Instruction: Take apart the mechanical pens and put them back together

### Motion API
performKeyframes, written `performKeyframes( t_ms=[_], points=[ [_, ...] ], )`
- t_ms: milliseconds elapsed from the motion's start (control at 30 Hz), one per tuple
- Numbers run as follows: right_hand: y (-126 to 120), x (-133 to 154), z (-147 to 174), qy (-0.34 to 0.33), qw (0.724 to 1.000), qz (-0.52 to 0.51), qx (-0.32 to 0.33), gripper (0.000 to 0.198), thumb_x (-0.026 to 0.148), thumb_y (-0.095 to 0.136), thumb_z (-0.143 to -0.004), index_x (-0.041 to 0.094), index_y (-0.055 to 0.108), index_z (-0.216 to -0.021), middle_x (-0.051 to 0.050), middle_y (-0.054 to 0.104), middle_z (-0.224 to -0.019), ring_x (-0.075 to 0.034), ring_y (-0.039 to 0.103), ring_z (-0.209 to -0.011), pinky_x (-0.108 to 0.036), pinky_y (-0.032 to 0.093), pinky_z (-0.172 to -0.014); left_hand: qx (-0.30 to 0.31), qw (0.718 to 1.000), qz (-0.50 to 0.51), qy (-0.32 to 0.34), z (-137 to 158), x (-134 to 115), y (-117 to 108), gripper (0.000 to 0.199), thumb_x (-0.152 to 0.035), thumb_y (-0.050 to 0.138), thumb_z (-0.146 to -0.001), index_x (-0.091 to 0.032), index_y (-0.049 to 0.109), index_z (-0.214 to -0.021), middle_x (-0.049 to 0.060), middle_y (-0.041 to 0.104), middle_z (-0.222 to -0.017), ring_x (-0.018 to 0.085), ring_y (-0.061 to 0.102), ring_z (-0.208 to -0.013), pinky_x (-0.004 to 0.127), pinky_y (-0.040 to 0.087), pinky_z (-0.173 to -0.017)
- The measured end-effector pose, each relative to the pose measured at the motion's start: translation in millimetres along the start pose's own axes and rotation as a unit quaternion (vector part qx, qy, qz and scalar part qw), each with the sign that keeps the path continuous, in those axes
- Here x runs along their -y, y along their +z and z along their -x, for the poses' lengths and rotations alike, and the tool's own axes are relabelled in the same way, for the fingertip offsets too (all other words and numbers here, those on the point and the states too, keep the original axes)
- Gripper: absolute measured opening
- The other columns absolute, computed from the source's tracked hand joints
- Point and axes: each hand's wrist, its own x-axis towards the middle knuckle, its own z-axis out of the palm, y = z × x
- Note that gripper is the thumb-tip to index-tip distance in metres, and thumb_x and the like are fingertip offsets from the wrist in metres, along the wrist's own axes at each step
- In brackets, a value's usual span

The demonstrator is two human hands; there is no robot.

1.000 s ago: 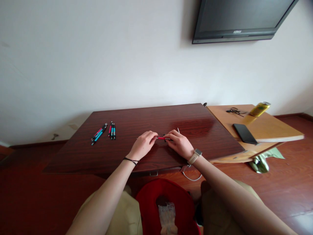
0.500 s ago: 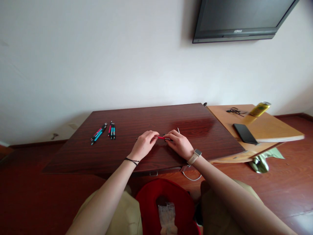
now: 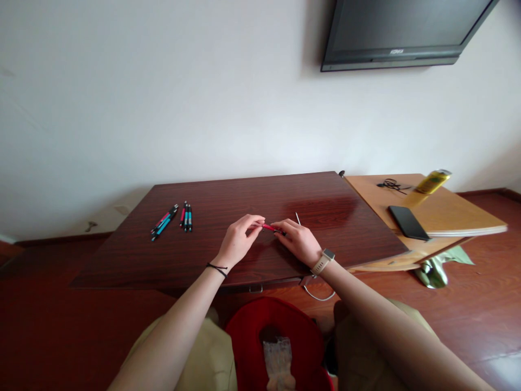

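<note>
Between my hands, just above the dark wooden table (image 3: 228, 260), is a red pen (image 3: 268, 227). My left hand (image 3: 240, 236) pinches its left end between thumb and fingertips. My right hand (image 3: 299, 239) has its fingers closed around the other end, where a dark part shows. Behind the right hand a thin pale stick-like piece (image 3: 298, 218) pokes out; its lower part is hidden by the fingers. On the left of the table lie a pile of blue and red pens (image 3: 164, 222) and, beside it, a small row of pens (image 3: 186, 217).
A lighter wooden table (image 3: 459, 214) adjoins on the right, with a black phone (image 3: 407, 222), a black cable (image 3: 393, 185) and a yellow can (image 3: 433, 182). A television (image 3: 407, 32) hangs on the wall. Below the front edge is a red cushion (image 3: 244, 331) with a clear plastic bag (image 3: 279, 355) on it.
The left fingers have shifted slightly and straightened at the pen's end. The red pen has tilted, its left end now a little higher. The right hand has hardly moved.
</note>
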Motion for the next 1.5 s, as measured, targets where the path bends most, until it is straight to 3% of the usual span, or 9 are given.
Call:
performKeyframes(
  t_ms=[167, 300, 600, 767, 933, 1100, 1300, 1500],
  points=[
    [-0.4, 1.2, -1.4, 0.018, 0.999, -0.019, -0.02, 0.024, 0.028, 0.06, -0.106, 0.028, 0.071, -0.128, -0.006, 0.075, -0.113, -0.022, 0.073, -0.101, -0.033, 0.057, -0.092, -0.008, 1.0, 0.024, 0.002, -0.4, -3.6, -1.9, 0.019, -0.025, 0.062, -0.105, -0.022, 0.068, -0.123, 0.008, 0.077, -0.119, 0.02, 0.078, -0.107, 0.037, 0.064, -0.099],
    [0.8, -0.6, -3.7, 0.043, 0.99, -0.124, -0.059, 0.022, 0.033, 0.062, -0.105, 0.027, 0.072, -0.124, -0.006, 0.076, -0.117, -0.022, 0.074, -0.102, -0.036, 0.059, -0.094, -0.018, 1.0, -0.004, 0.015, -0.7, -4.9, -4.4, 0.017, -0.021, 0.061, -0.105, -0.022, 0.069, -0.12, 0.007, 0.077, -0.117, 0.018, 0.077, -0.103, 0.035, 0.063, -0.097],
    [-3.5, -10.6, -10.7, 0.171, 0.878, -0.422, -0.145, 0.034, 0.051, 0.075, -0.095, 0.024, 0.07, -0.116, -0.008, 0.079, -0.115, -0.023, 0.075, -0.108, -0.041, 0.06, -0.099, 0.007, 0.997, -0.076, 0.024, 1.7, -1.5, -9.7, 0.016, -0.021, 0.056, -0.106, -0.024, 0.07, -0.114, 0.006, 0.077, -0.113, 0.02, 0.075, -0.102, 0.035, 0.059, -0.095],
    [-7.6, -11.2, -8.6, 0.221, 0.847, -0.46, -0.146, 0.036, 0.049, 0.081, -0.09, 0.024, 0.07, -0.113, -0.008, 0.08, -0.116, -0.022, 0.075, -0.107, -0.036, 0.061, -0.094, 0.023, 0.995, -0.093, 0.025, 2.7, -0.8, -10.1, 0.017, -0.019, 0.054, -0.106, -0.024, 0.07, -0.11, 0.005, 0.077, -0.11, 0.02, 0.074, -0.101, 0.034, 0.057, -0.094],
    [-6.7, -12.3, -6.7, 0.238, 0.838, -0.468, -0.147, 0.037, 0.051, 0.081, -0.089, 0.024, 0.068, -0.11, -0.008, 0.079, -0.114, -0.02, 0.075, -0.103, -0.033, 0.063, -0.087, 0.038, 0.993, -0.106, 0.026, 3.6, 1.6, -9.0, 0.017, -0.02, 0.055, -0.106, -0.024, 0.071, -0.109, 0.005, 0.076, -0.107, 0.02, 0.073, -0.098, 0.034, 0.057, -0.091],
    [-4.2, -12.1, -7.0, 0.228, 0.818, -0.509, -0.138, 0.035, 0.05, 0.081, -0.089, 0.025, 0.066, -0.11, -0.004, 0.075, -0.111, -0.018, 0.073, -0.102, -0.034, 0.063, -0.09, 0.042, 0.992, -0.112, 0.029, 4.0, 3.9, -9.0, 0.017, -0.019, 0.054, -0.106, -0.024, 0.07, -0.109, 0.005, 0.076, -0.107, 0.021, 0.072, -0.098, 0.035, 0.056, -0.091],
    [-4.1, -11.6, -6.9, 0.226, 0.808, -0.526, -0.14, 0.036, 0.049, 0.083, -0.089, 0.026, 0.067, -0.111, -0.003, 0.073, -0.111, -0.017, 0.07, -0.099, -0.028, 0.063, -0.082, 0.048, 0.991, -0.119, 0.037, 4.3, 5.3, -9.4, 0.017, -0.019, 0.054, -0.106, -0.024, 0.07, -0.109, 0.004, 0.076, -0.107, 0.02, 0.072, -0.098, 0.034, 0.056, -0.091],
    [-4.6, -10.1, -7.3, 0.224, 0.797, -0.542, -0.142, 0.037, 0.05, 0.085, -0.086, 0.027, 0.069, -0.109, -0.003, 0.073, -0.111, -0.018, 0.069, -0.101, -0.032, 0.063, -0.087, 0.048, 0.991, -0.121, 0.044, 4.2, 5.7, -8.7, 0.017, -0.018, 0.054, -0.106, -0.024, 0.071, -0.109, 0.005, 0.076, -0.106, 0.02, 0.072, -0.098, 0.033, 0.056, -0.09]
  ],
)
